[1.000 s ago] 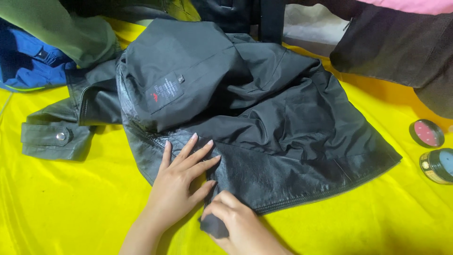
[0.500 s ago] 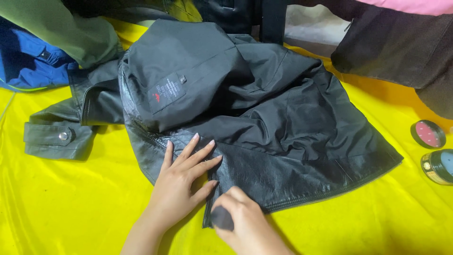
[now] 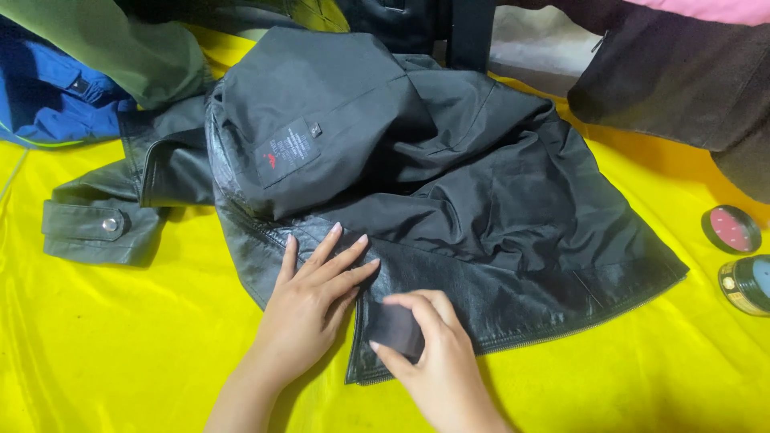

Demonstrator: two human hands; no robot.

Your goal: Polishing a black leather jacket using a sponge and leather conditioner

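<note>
A dark rectangular label [image 3: 287, 152] with small red and pale markings is sewn onto the black jacket lining [image 3: 337, 104], at about ten o'clock from the frame's centre.

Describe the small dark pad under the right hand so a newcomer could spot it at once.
Start at the black leather jacket spread on the yellow sheet. At its near hem, the right hand presses a small dark pad. Unlike the glossy leather, it is matte and squarish.

Both forearms are bare, no sleeves, and the left hand [image 3: 309, 309] and right hand [image 3: 437, 369] wear no rings or gloves
</note>
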